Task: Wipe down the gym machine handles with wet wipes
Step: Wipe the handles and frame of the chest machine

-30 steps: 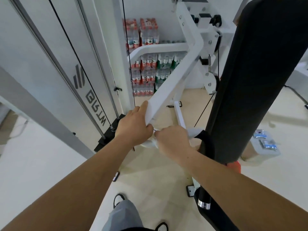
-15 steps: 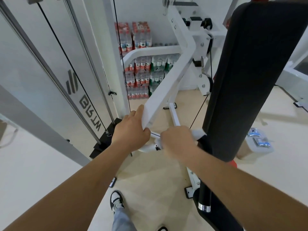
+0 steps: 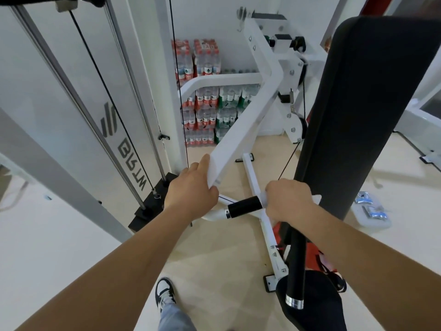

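Note:
A short black handle [image 3: 244,206] sticks out sideways from the lower end of the white machine arm [image 3: 241,134]. My left hand [image 3: 191,192] grips that lower end of the arm, thumb up along its edge. My right hand [image 3: 287,200] is curled round the right part of the handle with a white wet wipe [image 3: 264,196] bunched in its fingers. A second black handle [image 3: 296,263] with a chrome cap hangs down just below my right wrist.
A tall black back pad [image 3: 353,111] stands at the right, its seat [image 3: 310,304] below. A cable stack with guide rods [image 3: 133,130] is on the left. Water bottle packs [image 3: 207,108] line the far wall. A wipes pack [image 3: 372,211] lies on the floor.
My right hand has slid to the right along the handle with the wipe, uncovering the black grip. My left hand has kept its hold on the arm.

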Action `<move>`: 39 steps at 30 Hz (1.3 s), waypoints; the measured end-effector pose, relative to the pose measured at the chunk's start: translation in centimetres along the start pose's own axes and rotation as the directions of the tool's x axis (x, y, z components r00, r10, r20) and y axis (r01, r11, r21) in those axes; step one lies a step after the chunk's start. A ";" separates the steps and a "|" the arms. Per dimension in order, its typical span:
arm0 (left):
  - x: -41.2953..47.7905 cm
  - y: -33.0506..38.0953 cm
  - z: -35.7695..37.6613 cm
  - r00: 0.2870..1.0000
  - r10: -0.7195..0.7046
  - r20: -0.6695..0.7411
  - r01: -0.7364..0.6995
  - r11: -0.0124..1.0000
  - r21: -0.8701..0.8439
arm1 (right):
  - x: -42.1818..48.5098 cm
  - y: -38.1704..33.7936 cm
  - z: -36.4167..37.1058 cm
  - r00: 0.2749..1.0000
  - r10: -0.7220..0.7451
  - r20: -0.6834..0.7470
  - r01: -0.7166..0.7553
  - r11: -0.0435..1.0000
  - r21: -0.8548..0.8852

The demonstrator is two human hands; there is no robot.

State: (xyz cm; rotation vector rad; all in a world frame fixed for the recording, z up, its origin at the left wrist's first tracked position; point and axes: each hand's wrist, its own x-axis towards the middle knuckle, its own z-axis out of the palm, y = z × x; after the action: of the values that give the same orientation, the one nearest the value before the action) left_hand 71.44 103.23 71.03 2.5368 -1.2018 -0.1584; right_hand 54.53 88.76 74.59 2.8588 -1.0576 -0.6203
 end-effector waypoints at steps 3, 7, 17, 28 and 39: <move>0.0 0.1 -0.1 1.000 -0.002 -0.015 0.002 1.000 -0.004 | 0.2 -4.5 0.2 0.988 -0.138 -0.070 0.132 0.988 -0.083; -0.1 -0.2 -0.3 1.000 0.012 -0.003 -0.012 0.998 -0.055 | -0.7 -8.5 1.0 0.895 -0.379 -0.235 0.342 0.922 -0.183; 0.0 0.0 -0.2 1.000 0.011 0.013 -0.010 1.000 -0.024 | 0.0 0.3 0.2 1.000 0.010 -0.015 -0.009 1.000 0.023; -0.2 -0.1 -0.7 0.999 0.010 0.042 -0.008 0.999 -0.045 | -0.3 -4.4 0.3 0.950 -0.283 -0.132 0.272 0.958 -0.094; -0.2 0.7 -0.8 0.998 -0.007 0.060 0.007 1.000 0.010 | -0.2 -5.8 1.8 0.970 -0.013 -0.244 -0.008 0.996 -0.087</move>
State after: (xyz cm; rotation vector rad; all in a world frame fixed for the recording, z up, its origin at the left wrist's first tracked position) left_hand 70.96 103.19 72.06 2.5618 -1.2188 -0.2330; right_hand 57.34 93.55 72.00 2.7694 -0.9629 -0.2939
